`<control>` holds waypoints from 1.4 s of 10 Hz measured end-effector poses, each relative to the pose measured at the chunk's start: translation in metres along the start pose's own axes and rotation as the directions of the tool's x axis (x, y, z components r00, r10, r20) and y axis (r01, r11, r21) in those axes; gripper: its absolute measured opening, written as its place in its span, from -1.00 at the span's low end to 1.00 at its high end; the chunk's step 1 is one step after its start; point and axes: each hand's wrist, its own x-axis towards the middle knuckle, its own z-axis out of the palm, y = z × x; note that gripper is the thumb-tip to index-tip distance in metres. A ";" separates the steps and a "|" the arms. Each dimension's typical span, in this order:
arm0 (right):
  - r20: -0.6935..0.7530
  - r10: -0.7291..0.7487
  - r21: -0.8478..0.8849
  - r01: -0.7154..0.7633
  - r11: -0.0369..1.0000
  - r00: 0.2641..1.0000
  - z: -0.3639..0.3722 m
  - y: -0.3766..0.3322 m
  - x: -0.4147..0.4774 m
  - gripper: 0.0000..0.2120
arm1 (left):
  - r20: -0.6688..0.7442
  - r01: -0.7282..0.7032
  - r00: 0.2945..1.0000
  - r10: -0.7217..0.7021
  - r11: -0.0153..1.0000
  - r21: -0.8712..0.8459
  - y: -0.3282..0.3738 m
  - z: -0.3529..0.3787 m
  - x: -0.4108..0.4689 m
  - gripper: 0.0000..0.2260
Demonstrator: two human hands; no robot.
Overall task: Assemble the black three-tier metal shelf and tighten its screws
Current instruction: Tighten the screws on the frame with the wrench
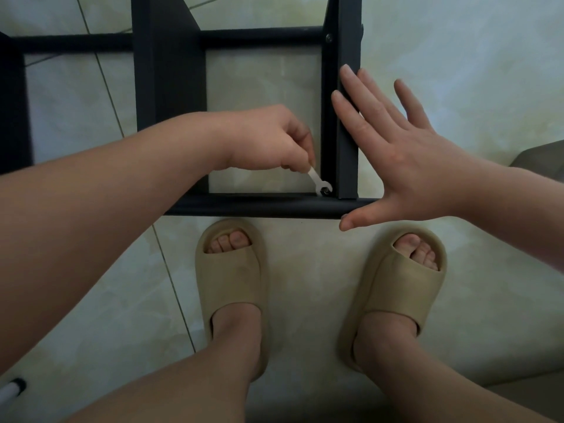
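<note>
The black shelf frame stood at upper centre, the left hand pinching a small wrench seated on its corner screw, the right hand pressed flat and spread against the post, which should steady short, square turns.

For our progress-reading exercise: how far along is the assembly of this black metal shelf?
Done: the black metal shelf frame is joined, a far corner screw seated. In hand: the left hand holds a silver wrench on the near corner bolt; the open right hand steadies the upright. Left: other screws, unseen.
</note>
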 end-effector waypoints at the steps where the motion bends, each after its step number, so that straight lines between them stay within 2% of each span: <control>1: -0.002 0.000 0.004 0.000 1.000 1.000 0.000 0.000 0.000 0.27 | 0.003 0.025 1.000 -0.025 0.985 -0.171 -0.001 0.003 0.001 -0.91; 2: -0.004 -0.001 0.005 0.001 1.000 1.000 0.000 0.000 0.000 0.27 | 0.081 0.107 0.994 -0.078 0.876 -0.470 -0.002 0.008 0.003 -0.94; 3: -0.002 0.001 0.009 -0.001 1.000 1.000 0.000 0.000 0.000 0.27 | 0.141 0.181 0.983 -0.120 0.779 -0.600 -0.001 0.012 0.005 -0.92; 6: 0.002 0.003 0.015 -0.003 1.000 1.000 0.000 0.000 0.001 0.27 | -0.037 0.169 0.971 -0.235 0.793 -0.585 -0.001 0.015 0.008 -0.88; 9: 0.002 0.003 0.026 -0.003 1.000 1.000 0.000 0.000 0.001 0.28 | -0.006 0.154 0.981 -0.192 0.806 -0.571 0.005 0.014 0.007 -0.86; 14: 0.006 0.005 0.026 -0.005 1.000 1.000 0.000 -0.001 0.000 0.28 | 0.000 0.164 0.977 -0.211 0.760 -0.628 0.010 0.018 0.007 -0.90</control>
